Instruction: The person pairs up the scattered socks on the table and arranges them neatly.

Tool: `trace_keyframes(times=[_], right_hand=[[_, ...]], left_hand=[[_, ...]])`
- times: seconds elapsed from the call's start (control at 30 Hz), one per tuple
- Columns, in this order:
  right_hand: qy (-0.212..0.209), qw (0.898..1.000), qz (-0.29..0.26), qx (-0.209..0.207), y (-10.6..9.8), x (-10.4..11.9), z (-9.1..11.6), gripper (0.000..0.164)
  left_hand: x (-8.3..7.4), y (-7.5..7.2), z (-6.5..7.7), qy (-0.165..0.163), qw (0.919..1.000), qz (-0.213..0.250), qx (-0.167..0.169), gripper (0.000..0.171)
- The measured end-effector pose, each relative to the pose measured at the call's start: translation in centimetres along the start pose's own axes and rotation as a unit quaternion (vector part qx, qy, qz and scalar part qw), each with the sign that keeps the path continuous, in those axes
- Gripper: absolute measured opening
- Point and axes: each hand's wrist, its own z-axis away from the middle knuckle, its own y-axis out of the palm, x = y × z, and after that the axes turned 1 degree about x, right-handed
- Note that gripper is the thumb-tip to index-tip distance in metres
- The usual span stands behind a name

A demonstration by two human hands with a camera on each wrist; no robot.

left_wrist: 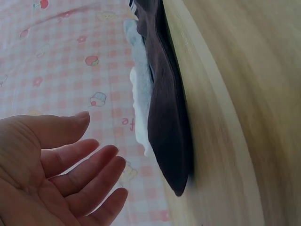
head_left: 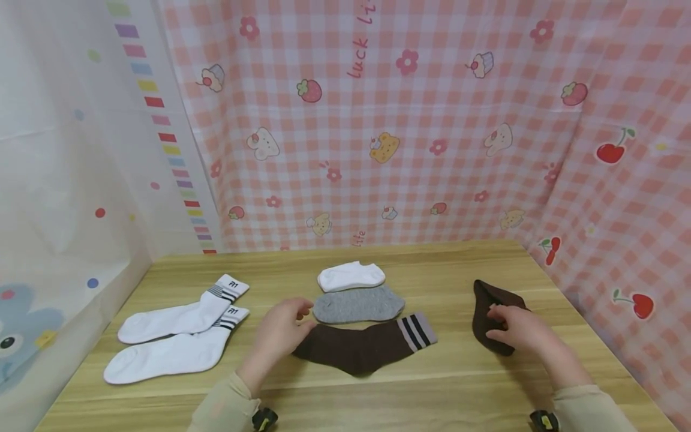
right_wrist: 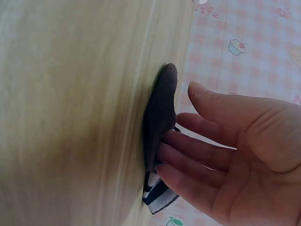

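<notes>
My left hand hovers by the toe end of a dark brown sock with a grey-and-black striped cuff. Its fingers are loosely bent and hold nothing; the left wrist view shows a gap between this hand and the brown sock. At the right, my right hand is at a second dark brown sock, which lies bunched or folded. In the right wrist view the fingertips of that hand meet the sock, while the thumb stands apart. A striped cuff shows below the fingers there.
Above the flat brown sock lie a grey ankle sock and a white low-cut sock. Two white crew socks with black-striped cuffs overlap at the left. The wooden table is bordered by a pink checked cloth.
</notes>
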Motion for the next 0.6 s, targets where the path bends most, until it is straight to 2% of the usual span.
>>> trace_keyframes(times=[0.3,0.6], right_hand=[[-0.019,1.000,-0.014,0.002,0.3,0.8,0.0,0.035],[-0.009,0.999,-0.031,0.003,0.6,2.4,0.2,0.031]], left_hand=[[-0.9,0.3,0.1,0.019,0.9997,0.016,-0.003,0.030],[-1.9,0.9,0.0,0.037,0.9990,0.025,-0.005,0.028]])
